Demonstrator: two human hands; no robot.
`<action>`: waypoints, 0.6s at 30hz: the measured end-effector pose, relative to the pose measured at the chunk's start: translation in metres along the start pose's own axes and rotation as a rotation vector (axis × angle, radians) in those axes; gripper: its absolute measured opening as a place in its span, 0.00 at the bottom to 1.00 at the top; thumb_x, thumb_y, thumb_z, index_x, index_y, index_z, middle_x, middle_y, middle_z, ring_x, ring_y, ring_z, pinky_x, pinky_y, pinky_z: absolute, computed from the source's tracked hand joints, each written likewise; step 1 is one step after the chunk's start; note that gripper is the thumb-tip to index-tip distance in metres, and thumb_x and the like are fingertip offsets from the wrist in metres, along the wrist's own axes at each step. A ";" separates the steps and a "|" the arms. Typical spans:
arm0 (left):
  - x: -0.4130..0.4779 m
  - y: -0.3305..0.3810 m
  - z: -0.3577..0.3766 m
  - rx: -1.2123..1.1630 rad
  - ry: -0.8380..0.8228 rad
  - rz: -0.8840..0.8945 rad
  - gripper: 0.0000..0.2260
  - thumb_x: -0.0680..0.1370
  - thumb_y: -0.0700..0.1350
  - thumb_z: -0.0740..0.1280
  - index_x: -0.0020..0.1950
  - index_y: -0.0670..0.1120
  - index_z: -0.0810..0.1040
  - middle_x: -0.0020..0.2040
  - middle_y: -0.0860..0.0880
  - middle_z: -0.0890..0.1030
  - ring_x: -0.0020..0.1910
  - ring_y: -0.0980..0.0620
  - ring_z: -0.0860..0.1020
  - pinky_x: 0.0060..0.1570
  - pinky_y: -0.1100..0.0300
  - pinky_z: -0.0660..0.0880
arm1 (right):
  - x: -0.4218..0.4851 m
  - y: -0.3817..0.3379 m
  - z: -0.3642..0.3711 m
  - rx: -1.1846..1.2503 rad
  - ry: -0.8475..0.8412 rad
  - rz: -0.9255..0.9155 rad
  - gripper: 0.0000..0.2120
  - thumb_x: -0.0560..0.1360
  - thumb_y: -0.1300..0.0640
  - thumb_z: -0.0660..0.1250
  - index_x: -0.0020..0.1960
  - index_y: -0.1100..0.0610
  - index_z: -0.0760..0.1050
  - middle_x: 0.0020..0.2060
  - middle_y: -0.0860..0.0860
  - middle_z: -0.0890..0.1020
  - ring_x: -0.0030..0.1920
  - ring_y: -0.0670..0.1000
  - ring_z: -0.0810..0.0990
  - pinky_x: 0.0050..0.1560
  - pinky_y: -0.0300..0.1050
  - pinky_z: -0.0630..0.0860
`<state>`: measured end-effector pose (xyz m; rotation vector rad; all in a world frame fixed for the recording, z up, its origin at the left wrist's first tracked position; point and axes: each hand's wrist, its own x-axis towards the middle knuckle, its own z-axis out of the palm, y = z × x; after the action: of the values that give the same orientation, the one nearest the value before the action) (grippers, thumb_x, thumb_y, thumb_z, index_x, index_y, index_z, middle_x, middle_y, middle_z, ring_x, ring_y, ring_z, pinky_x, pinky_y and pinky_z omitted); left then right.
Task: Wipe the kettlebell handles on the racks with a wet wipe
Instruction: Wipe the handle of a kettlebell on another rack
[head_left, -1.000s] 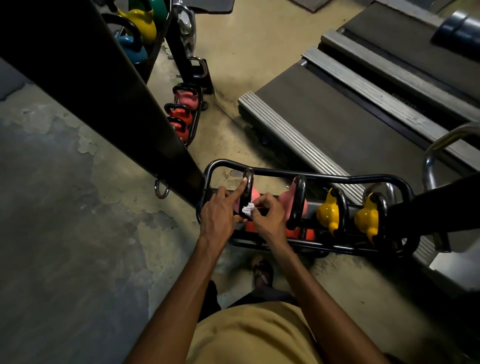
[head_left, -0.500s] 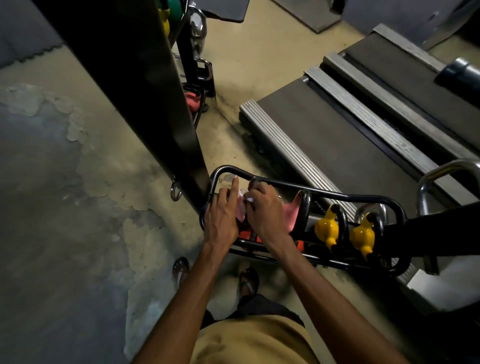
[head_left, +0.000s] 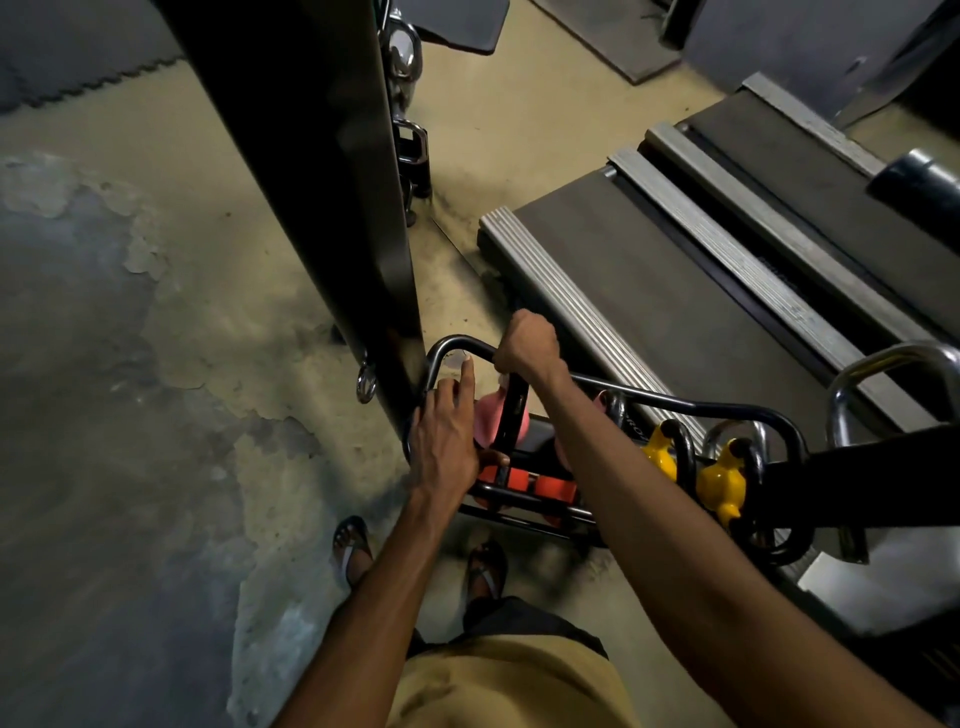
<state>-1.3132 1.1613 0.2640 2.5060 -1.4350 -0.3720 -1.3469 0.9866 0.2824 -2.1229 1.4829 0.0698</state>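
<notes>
A pink kettlebell (head_left: 488, 421) with a black handle (head_left: 511, 415) stands at the left end of a low black tubular rack (head_left: 691, 404). My right hand (head_left: 524, 345) is a fist curled over the top of that handle; the wet wipe is hidden inside it. On the kettlebell's left side lies my left hand (head_left: 447, 431), its index finger straight up and its thumb hooked round the handle's base. A second pink kettlebell (head_left: 600, 400) peeks out behind my right forearm. Two yellow kettlebells (head_left: 660, 452) (head_left: 722, 483) stand further right.
A black slanted upright (head_left: 311, 208) with a steel ring (head_left: 365, 382) stands just left of the rack. Treadmill decks (head_left: 649, 291) lie behind it, and a chrome rail (head_left: 883, 361) is at the right. Orange weights (head_left: 550, 488) sit on the lower tier. My sandalled feet (head_left: 353, 545) are below.
My right hand has slid with the wipe from the handle's side up over its top. My left hand has dropped lower on the kettlebell. The view has moved closer and to the right.
</notes>
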 end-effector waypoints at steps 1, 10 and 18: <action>0.000 -0.001 0.001 0.003 0.006 0.003 0.59 0.65 0.55 0.82 0.83 0.50 0.45 0.72 0.45 0.69 0.67 0.44 0.71 0.62 0.49 0.72 | 0.005 0.006 0.000 0.075 -0.026 0.062 0.12 0.65 0.62 0.78 0.46 0.62 0.80 0.41 0.56 0.84 0.43 0.55 0.84 0.44 0.53 0.85; 0.004 0.000 -0.004 0.005 -0.073 0.040 0.57 0.65 0.59 0.81 0.83 0.53 0.46 0.74 0.44 0.65 0.71 0.45 0.68 0.67 0.48 0.70 | -0.030 0.055 0.010 0.719 0.153 0.232 0.02 0.70 0.60 0.76 0.42 0.57 0.87 0.39 0.53 0.87 0.41 0.50 0.86 0.46 0.48 0.83; 0.011 -0.001 -0.007 -0.046 -0.050 0.156 0.44 0.74 0.51 0.75 0.83 0.55 0.52 0.69 0.46 0.68 0.61 0.45 0.75 0.57 0.49 0.76 | -0.098 0.061 0.039 0.518 0.410 -0.248 0.02 0.73 0.57 0.76 0.45 0.53 0.85 0.44 0.46 0.79 0.43 0.42 0.77 0.43 0.34 0.75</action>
<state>-1.3052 1.1530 0.2689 2.3450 -1.6091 -0.4354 -1.4294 1.0734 0.2584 -1.9270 1.2502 -0.7958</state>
